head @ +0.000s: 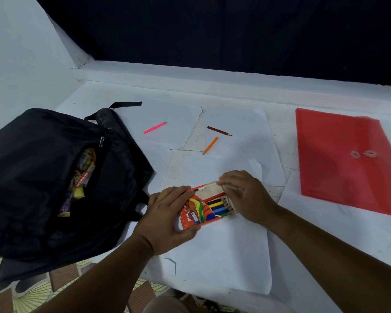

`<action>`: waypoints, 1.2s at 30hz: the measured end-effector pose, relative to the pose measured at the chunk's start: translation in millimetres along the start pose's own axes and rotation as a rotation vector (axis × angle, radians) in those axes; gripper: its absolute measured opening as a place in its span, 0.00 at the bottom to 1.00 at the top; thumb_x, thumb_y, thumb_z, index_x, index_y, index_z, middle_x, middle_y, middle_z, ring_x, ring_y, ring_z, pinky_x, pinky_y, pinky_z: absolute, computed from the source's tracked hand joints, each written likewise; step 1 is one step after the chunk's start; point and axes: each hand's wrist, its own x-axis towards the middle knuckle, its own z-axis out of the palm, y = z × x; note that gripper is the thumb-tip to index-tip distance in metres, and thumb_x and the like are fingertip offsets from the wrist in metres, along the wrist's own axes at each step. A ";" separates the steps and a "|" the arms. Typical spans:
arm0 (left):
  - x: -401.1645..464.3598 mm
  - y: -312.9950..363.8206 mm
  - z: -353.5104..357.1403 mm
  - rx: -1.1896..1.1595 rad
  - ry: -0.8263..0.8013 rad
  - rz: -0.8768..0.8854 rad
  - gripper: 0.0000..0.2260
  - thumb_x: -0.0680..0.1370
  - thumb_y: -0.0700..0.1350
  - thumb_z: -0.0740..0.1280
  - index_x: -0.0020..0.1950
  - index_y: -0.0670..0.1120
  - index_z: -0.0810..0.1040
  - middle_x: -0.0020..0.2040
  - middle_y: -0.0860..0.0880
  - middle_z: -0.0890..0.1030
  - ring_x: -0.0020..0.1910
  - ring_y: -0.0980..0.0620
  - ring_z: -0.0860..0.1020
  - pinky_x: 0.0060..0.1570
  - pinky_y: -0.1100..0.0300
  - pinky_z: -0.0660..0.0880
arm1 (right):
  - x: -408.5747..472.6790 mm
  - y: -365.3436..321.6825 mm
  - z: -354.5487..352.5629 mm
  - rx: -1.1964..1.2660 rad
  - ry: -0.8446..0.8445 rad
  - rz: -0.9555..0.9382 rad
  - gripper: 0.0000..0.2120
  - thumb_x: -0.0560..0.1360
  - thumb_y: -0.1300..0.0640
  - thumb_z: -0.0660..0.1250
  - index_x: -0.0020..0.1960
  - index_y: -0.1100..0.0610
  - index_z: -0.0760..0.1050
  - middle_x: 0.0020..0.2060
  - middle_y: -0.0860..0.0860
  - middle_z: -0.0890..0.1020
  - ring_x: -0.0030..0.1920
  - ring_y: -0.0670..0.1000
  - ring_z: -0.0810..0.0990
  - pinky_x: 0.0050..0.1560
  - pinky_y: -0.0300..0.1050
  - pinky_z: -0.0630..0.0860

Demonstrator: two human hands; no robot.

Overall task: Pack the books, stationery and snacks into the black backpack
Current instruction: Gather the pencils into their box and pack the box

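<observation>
- Left hand (167, 216) lies flat, gripping the pencil box (203, 207) on the table (235, 256).
- Right hand (242, 195) pinches its open flap.
- Box reads "Pencils".
- Black backpack (43, 177) gapes just left, snacks (81, 177) inside.

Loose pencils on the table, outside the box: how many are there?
3. A pink pencil lies nearest the backpack, a brown pencil farther right, an orange pencil just below it. More sit in the box.
</observation>
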 end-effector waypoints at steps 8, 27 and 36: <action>1.2 0.0 -1.0 0.008 0.002 0.000 0.37 0.73 0.73 0.60 0.76 0.55 0.65 0.75 0.58 0.68 0.73 0.59 0.65 0.70 0.59 0.55 | -3.5 3.1 7.5 -0.029 -0.041 -0.049 0.14 0.77 0.54 0.61 0.52 0.53 0.85 0.57 0.51 0.81 0.60 0.49 0.77 0.55 0.39 0.79; 0.9 -1.1 0.6 0.014 0.011 0.011 0.36 0.73 0.71 0.63 0.76 0.55 0.65 0.75 0.58 0.67 0.73 0.59 0.64 0.70 0.59 0.54 | 58.0 -2.3 -29.5 0.239 -0.091 0.389 0.11 0.82 0.61 0.62 0.58 0.53 0.80 0.49 0.51 0.84 0.45 0.49 0.84 0.45 0.37 0.79; 1.5 0.1 -1.0 0.006 0.001 -0.009 0.36 0.73 0.72 0.63 0.76 0.56 0.65 0.75 0.59 0.67 0.73 0.61 0.63 0.71 0.58 0.56 | 105.0 -0.2 8.1 -0.367 -0.164 0.001 0.27 0.75 0.73 0.65 0.71 0.55 0.73 0.68 0.51 0.73 0.62 0.55 0.74 0.53 0.50 0.79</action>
